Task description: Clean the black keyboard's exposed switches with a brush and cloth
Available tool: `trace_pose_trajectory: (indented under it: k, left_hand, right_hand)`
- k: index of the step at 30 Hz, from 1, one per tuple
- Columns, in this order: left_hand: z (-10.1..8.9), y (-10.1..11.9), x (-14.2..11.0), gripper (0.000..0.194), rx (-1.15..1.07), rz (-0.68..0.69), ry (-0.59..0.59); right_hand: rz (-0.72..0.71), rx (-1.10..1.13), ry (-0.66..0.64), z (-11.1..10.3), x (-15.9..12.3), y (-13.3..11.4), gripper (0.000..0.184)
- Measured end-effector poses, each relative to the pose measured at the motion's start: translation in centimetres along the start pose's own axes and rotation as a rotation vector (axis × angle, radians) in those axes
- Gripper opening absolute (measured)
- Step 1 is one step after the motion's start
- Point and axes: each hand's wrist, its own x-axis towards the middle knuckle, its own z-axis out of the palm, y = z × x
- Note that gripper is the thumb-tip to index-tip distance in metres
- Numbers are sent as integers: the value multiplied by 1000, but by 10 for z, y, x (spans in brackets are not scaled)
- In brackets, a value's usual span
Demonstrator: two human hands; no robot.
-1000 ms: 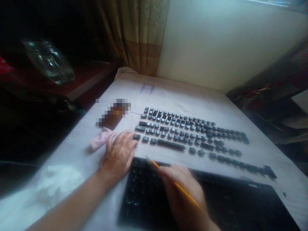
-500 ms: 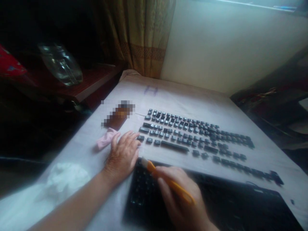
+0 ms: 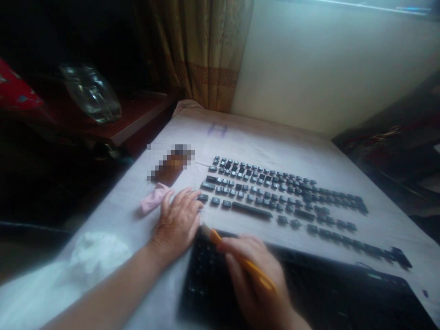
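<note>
My right hand (image 3: 257, 275) is closed around the orange handle of a paintbrush (image 3: 247, 263). The brush's bristles touch or hover just over the top left corner of a black keyboard base (image 3: 330, 288), which has its keycaps off. Flat on the table lies my left hand (image 3: 178, 215), fingers spread, beside the keyboard's corner. Its fingertips reach the leftmost of the loose black keycaps (image 3: 252, 210), which are laid out in rows behind the keyboard. A pink cloth (image 3: 154, 198) lies against the thumb side of that hand.
The table (image 3: 268, 142) has a pale cover. A blurred-out brown object (image 3: 172, 165) lies past the pink cloth, and white crumpled cloth (image 3: 98, 254) is at the near left. On a dark wooden shelf (image 3: 137, 117) stands a clear glass container (image 3: 94, 96). A curtain (image 3: 209, 50) hangs behind.
The brush tip has shifted very slightly at the keyboard's corner. My left hand keeps its place, and the whole view has drifted a little.
</note>
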Motion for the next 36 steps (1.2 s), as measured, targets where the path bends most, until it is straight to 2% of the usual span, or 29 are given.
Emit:
trace_pose_trajectory:
  k: [4, 10, 15, 18, 24, 30, 36]
  left_hand:
    - [0, 0, 1, 19, -1, -6, -4]
    - [0, 0, 1, 21, -7, -5, -13]
    - [-1, 0, 1, 19, -12, -10, -16]
    - [0, 0, 1, 18, -18, -8, -15]
    - [-1, -1, 2, 18, -27, -8, 17]
    - [-16, -4, 5, 21, -26, 22, 32]
    - [-36, -13, -10, 22, 20, 63, -62]
  right_hand:
    - [-8, -26, -37, 6, 1, 1, 22]
    - [-19, 65, 40, 5, -1, 5, 31]
    - [10, 11, -5, 5, -3, 2, 25]
    - [18, 9, 12, 6, -3, 3, 27]
    - [27, 69, 58, -6, -10, 1, 34]
    - [141, 84, 85, -17, -26, 0, 27]
    - [-12, 68, 77, -15, -17, 3, 31]
